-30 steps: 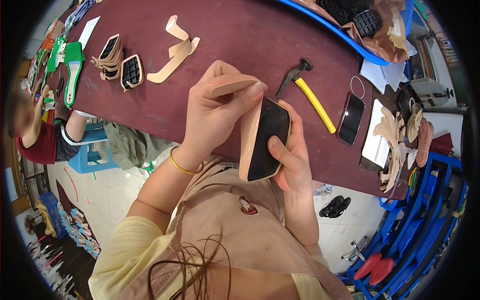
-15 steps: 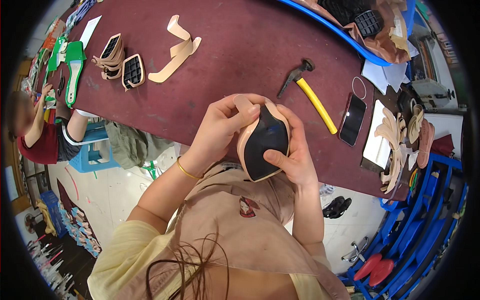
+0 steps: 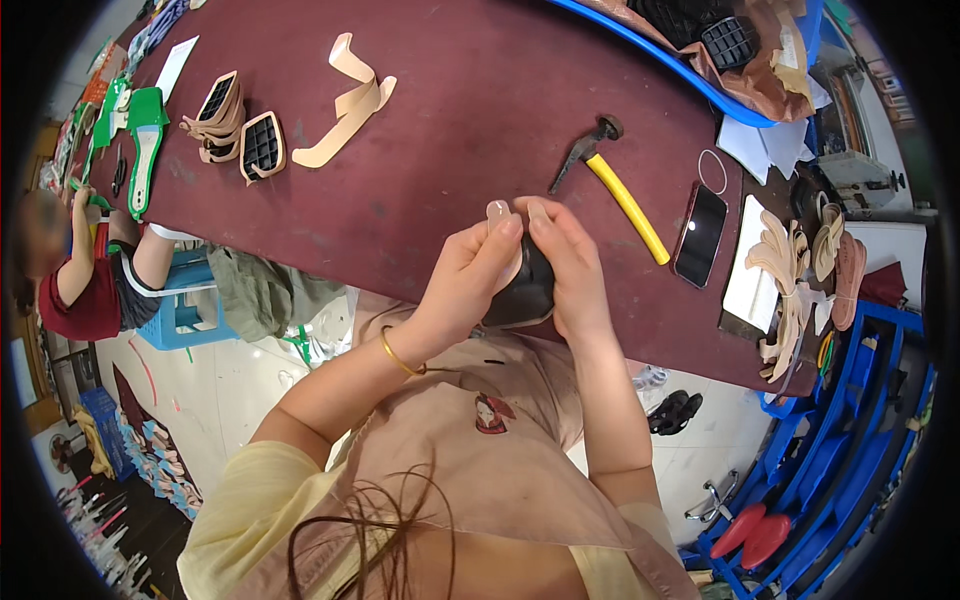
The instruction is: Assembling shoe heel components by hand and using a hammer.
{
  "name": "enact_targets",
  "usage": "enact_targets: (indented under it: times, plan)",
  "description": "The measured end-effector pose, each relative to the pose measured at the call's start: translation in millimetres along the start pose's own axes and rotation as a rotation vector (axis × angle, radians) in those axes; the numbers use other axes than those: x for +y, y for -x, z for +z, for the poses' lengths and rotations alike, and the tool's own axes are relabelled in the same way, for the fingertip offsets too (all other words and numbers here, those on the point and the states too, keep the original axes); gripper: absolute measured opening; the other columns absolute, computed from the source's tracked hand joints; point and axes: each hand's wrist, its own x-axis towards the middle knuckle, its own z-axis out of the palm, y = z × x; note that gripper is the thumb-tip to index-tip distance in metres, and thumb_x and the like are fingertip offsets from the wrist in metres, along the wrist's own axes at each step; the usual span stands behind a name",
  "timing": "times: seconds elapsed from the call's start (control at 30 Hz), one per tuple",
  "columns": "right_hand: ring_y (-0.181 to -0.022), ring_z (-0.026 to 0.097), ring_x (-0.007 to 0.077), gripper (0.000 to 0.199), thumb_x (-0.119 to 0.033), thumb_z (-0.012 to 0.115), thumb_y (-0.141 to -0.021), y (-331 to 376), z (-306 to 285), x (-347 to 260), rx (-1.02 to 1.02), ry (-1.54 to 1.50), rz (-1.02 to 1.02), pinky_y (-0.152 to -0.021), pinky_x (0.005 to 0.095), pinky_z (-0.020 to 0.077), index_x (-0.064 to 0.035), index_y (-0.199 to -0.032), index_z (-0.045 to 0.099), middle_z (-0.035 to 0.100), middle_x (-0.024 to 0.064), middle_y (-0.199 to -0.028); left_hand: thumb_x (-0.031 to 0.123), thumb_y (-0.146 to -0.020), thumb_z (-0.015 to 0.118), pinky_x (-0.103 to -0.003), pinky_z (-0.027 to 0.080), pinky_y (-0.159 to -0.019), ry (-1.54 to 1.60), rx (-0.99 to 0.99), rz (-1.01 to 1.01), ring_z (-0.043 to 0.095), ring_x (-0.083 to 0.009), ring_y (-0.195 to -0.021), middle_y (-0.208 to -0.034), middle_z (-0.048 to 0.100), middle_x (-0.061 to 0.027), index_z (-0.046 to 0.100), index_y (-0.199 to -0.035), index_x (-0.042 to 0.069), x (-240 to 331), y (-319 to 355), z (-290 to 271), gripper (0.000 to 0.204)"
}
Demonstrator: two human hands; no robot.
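1. Head view: maroon work table (image 3: 470, 110) fills the middle; the work is held up at its near edge, in front of the apron (image 3: 520, 480).
2. Blue-rimmed tray (image 3: 690, 88) at far right – apart from the hands.
3. Yellow-handled hammer (image 3: 612, 190) lies beyond the right hand, not touched; loose tan strip (image 3: 350, 125) lies far left of it.
4. Left hand (image 3: 465, 265): closed, thumb and fingers pinching the upper end of the tan covering. Right hand (image 3: 572, 262): wrapped on the right side of the black heel block, thumb up at its far end; can't tell if it pinches tan material too.
5. Black heel block (image 3: 525, 295): between both hands, lower part showing, upper part mostly hidden by fingers.
6. Tan covering (image 3: 498, 210): tip pokes up past the left thumb – its seating against the block is hidden. To do this well, I'd brace the block firmly in the right hand, pull the covering evenly with the left, line up its edge before pressing, and smooth outward so no crease sets.
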Motion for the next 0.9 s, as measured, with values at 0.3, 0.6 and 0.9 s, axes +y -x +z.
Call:
enact_targets:
  times: [0.3,0.6,0.9]
  plan:
    - [-0.087,0.061,0.0124,0.034,-0.035,0.059,-0.091,0,-2,3,0.058,-0.462,0.167,-0.076,0.0281,0.0499,-0.0050,-0.106,0.055,0.061,0.0047,-0.096,0.035,-0.098,0.045,-0.027,0.041,-0.058,-0.212,-0.003,-0.042,0.050,-0.0068,-0.061,-0.068,0.056,-0.0005,0.058,-0.084,0.000,17,-28,-7,0.040]
    - [-0.080,0.064,0.0229,0.028,-0.027,0.051,-0.087,8,1,-25,0.263,-0.635,0.094,-0.075,0.0353,0.0525,-0.0021,-0.096,0.060,0.065,0.0116,-0.090,0.048,-0.095,0.043,-0.029,0.039,-0.094,-0.287,-0.307,0.340,0.049,-0.0163,-0.111,-0.120,0.051,-0.0084,0.042,-0.133,0.004,0,-46,-12,0.058]
    - [-0.107,0.054,0.0253,0.041,-0.025,0.052,-0.090,20,45,32,0.549,-0.197,-0.666,-0.086,0.0359,0.0473,0.0036,-0.119,0.045,0.043,0.0190,-0.128,0.071,-0.087,0.028,-0.028,0.043,-0.084,0.220,0.034,-0.059,0.052,-0.0133,-0.097,-0.108,0.054,-0.0037,0.044,-0.128,0.006,-17,-44,-7,0.078]
